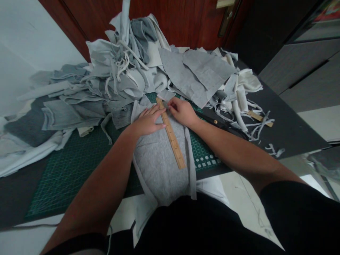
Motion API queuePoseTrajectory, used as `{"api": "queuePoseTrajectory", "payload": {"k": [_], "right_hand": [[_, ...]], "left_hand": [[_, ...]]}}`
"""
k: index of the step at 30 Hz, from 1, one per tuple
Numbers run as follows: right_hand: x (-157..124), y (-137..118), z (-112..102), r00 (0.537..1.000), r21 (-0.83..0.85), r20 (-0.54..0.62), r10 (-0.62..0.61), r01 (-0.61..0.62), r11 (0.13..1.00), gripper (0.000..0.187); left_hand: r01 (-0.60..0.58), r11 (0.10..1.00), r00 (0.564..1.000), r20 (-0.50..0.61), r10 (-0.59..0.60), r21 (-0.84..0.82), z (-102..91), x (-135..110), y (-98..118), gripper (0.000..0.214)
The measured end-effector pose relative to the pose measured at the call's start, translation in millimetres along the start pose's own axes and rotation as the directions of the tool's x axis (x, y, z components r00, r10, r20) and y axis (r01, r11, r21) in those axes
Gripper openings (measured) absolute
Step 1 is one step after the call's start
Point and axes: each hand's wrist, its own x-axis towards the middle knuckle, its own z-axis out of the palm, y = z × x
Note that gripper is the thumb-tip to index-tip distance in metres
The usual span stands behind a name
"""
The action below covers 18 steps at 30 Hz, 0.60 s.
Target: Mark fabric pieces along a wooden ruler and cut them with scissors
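Note:
A wooden ruler (174, 141) lies slantwise on a grey fabric piece (159, 163) spread over the green cutting mat (74, 163). My left hand (148, 120) lies flat on the fabric with fingers stretched out, pressing against the ruler's left edge near its far end. My right hand (182, 111) is on the right side of the ruler's far end, fingers curled in a pinch; what they hold, if anything, is too small to make out. The fabric's near end hangs over the table edge toward my lap.
A big heap of grey and white fabric scraps (127, 67) fills the back of the dark table (292, 131). Black scissors (220, 124) lie right of my right wrist. A second wooden ruler (259, 117) sits among white strips at right. A red-brown door (186, 21) stands behind.

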Motion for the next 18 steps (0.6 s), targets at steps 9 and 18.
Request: {"api": "queuePoseTrajectory", "payload": {"k": [9, 18], "right_hand": [[14, 2, 3, 0.999, -0.088, 0.039, -0.004, 0.008, 0.996, 0.019], [19, 9, 11, 0.998, -0.193, 0.047, -0.049, 0.057, 0.979, 0.023]], "left_hand": [[-0.06, 0.995, 0.992, -0.106, 0.068, 0.083, 0.1, 13, -16, 0.069], [-0.111, 0.994, 0.989, -0.101, 0.111, 0.001, -0.2, 16, -25, 0.08]]}}
